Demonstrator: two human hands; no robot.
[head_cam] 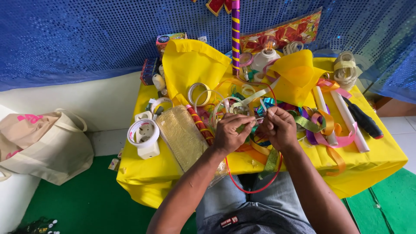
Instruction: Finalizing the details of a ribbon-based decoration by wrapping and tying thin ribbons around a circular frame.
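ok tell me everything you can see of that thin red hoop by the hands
The thin red hoop is a slim ring, seemingly wire or plastic. It stands tilted: its lower arc hangs past the edge of the yellow-covered table over the person's lap, and its upper arc rises among the ribbons behind the hands. It passes under the left hand and right hand, which work ribbon at its middle.

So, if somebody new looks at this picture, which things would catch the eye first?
Probably the bright yellow cloth over the small table, heaped with coloured ribbons at the middle and right. At the centre, the left hand and right hand pinch a ribbon together above a thin red hoop. Behind everything hangs a glittering blue curtain.
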